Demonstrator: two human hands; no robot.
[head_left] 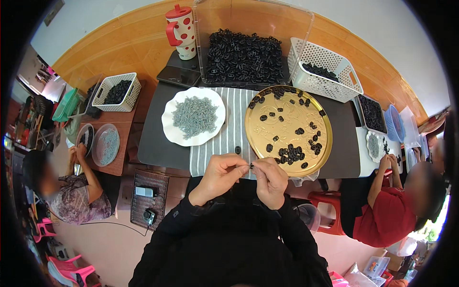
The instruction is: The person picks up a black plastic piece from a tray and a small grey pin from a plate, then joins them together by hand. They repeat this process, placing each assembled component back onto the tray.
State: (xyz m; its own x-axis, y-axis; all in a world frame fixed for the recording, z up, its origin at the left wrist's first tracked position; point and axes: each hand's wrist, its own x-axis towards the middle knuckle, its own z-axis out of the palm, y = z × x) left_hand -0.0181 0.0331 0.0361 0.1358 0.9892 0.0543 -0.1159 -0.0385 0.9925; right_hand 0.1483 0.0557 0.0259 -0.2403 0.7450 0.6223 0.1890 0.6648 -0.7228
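Note:
Near the front edge of the table, my left hand (pixel 223 173) and my right hand (pixel 269 180) meet, fingertips pinched together. Between them shows a tiny black plastic piece (pixel 252 166), mostly covered by the fingers. One black oval piece (pixel 238 149) lies on the grey striped cloth (pixel 229 115) just beyond my left hand. On the left, a white wavy-edged plate (pixel 168 119) carries a heap of small grey spring-like pieces (pixel 195 117). To the right stands a round gold tray (pixel 267 129) with many black oval pieces (pixel 291 155) scattered over it.
At the back, a clear bin (pixel 203 48) holds a pile of black parts, beside a white perforated basket (pixel 342 91). A dotted tumbler (pixel 184 36) and a phone (pixel 178 75) stand back left. People work at side tables left and right.

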